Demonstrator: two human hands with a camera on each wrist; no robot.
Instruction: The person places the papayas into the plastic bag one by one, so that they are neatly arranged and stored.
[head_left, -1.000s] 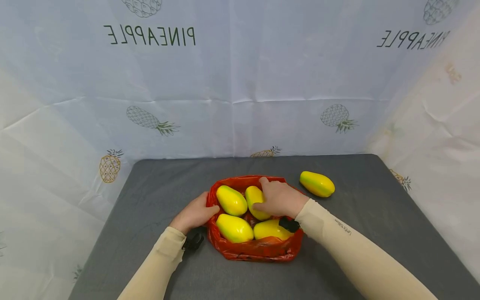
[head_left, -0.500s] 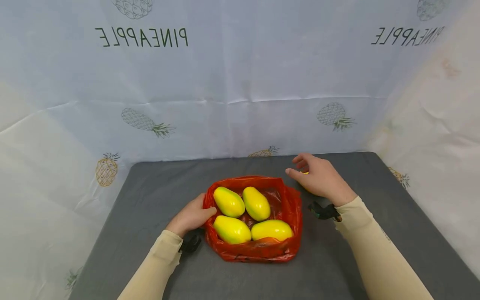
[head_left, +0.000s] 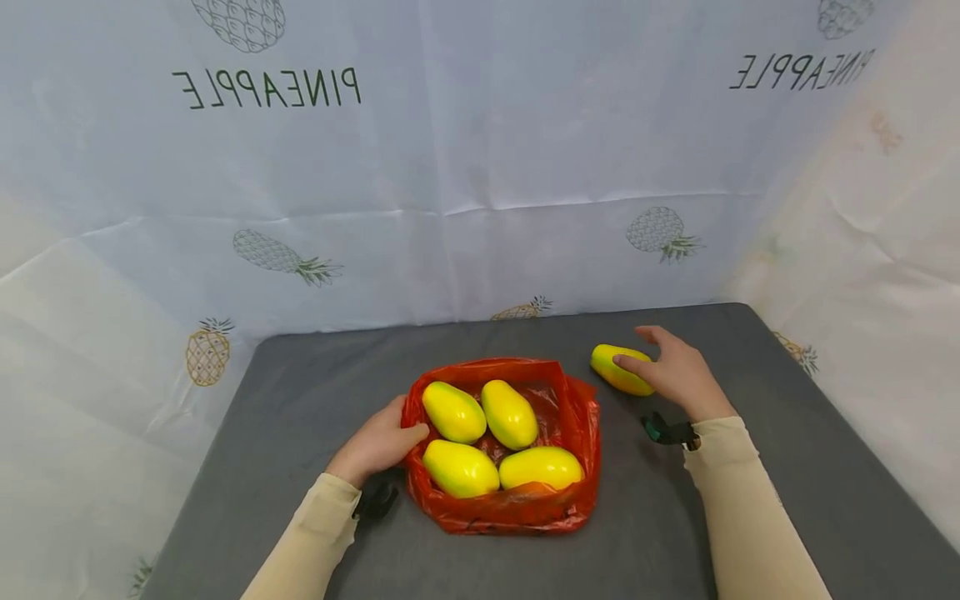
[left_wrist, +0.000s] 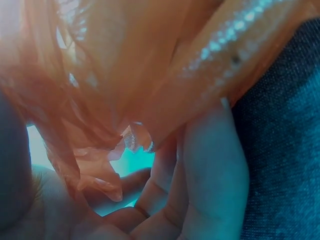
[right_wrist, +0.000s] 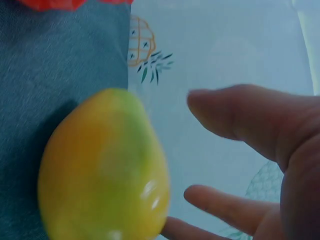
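A red plastic bag (head_left: 517,518) lies wide open at the middle of the table, its rim rolled back. Inside are several yellow papayas, one of them at the lower left (head_left: 461,469). My left hand (head_left: 377,443) grips the bag's left side, thumb over the rim and fingers outside; the left wrist view shows the thin film (left_wrist: 135,65) bunched against the fingers. To the right, beyond the bag, my right hand (head_left: 681,377) hovers with spread fingers over a loose papaya (head_left: 619,380). In the right wrist view this yellow-green papaya (right_wrist: 102,170) lies beside thumb and fingers, not gripped.
The dark grey table (head_left: 315,375) ends at a pale pineapple-print cloth (head_left: 450,150) hung behind it, with more cloth on both sides. Black cameras (head_left: 667,430) sit at both wrists.
My right hand has left the papayas inside the bag and moved right to the loose papaya, passing over it and drawing back a little. The left hand keeps its grip on the bag.
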